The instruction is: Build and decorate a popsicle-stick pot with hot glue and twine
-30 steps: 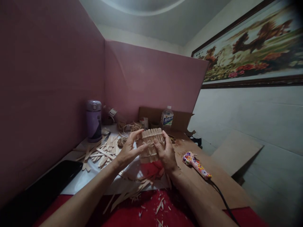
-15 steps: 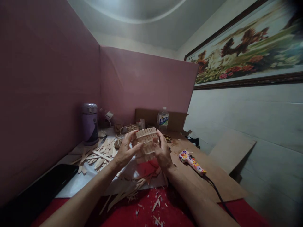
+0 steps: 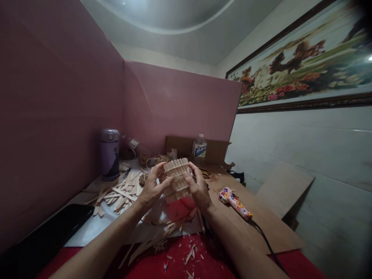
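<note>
Between my two hands is a small panel of wooden craft sticks (image 3: 178,176), its sticks side by side with twine running across them. My left hand (image 3: 155,184) grips its left edge, thumb on the near face and fingers behind. On the right edge, my right hand (image 3: 198,188) holds it with the thumb laid on the sticks. The panel is tilted up above the work surface. Loose craft sticks (image 3: 124,193) lie in a heap left of my left hand. Below the panel there is a red piece (image 3: 180,208) on white paper, partly hidden.
A flowered glue gun (image 3: 235,202) with a black cord rests on cardboard (image 3: 261,236) at right. A purple flask (image 3: 109,155), a plastic bottle (image 3: 199,149) and balls of twine (image 3: 143,179) stand behind. A black phone-like slab (image 3: 58,228) lies left. Wood scraps (image 3: 190,254) litter the red cloth.
The panel has tilted slightly in my hands, and my right thumb has moved left and down across the sticks. The camera view has shifted a little. Both hands keep their hold.
</note>
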Available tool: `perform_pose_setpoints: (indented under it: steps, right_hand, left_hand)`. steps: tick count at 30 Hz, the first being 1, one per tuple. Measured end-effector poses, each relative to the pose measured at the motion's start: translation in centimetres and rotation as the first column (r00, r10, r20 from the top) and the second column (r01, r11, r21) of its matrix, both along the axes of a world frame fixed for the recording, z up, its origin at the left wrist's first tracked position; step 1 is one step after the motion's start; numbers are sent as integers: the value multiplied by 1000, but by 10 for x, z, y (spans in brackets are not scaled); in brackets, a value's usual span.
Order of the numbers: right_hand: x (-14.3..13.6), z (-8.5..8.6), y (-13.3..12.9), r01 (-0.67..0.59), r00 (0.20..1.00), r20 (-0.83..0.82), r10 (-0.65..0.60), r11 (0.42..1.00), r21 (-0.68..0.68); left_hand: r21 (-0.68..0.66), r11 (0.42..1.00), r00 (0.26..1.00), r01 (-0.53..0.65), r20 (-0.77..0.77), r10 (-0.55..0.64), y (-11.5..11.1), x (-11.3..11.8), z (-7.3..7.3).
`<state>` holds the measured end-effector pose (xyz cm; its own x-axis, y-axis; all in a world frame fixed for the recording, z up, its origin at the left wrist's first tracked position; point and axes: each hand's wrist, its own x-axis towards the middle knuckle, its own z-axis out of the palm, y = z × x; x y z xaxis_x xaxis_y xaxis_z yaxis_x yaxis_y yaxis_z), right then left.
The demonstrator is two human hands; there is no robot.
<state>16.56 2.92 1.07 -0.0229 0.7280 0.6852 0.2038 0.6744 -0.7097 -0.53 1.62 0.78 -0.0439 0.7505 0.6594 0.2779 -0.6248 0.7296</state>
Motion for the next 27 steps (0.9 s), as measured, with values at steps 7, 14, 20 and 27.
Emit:
perform_pose_setpoints:
  steps: [7, 14, 20, 27]
  right_hand:
    - [-4, -1, -3, 67, 998, 11, -68, 997, 45]
    - [-1, 2, -16, 100, 975, 157, -158, 939, 328]
    - [1, 7, -22, 87, 940, 260, -221, 892, 443]
    - [2, 9, -19, 95, 913, 311, -262, 881, 463]
  left_hand:
    - [-19, 1000, 1000, 6, 18, -6, -3, 2, 2]
    - [-17, 1000, 1000, 7, 22, -7, -5, 4, 2]
    - [22, 999, 999, 37, 32, -38, -2, 5, -1]
    - [21, 1000, 1000, 9, 13, -9, -1, 5, -3]
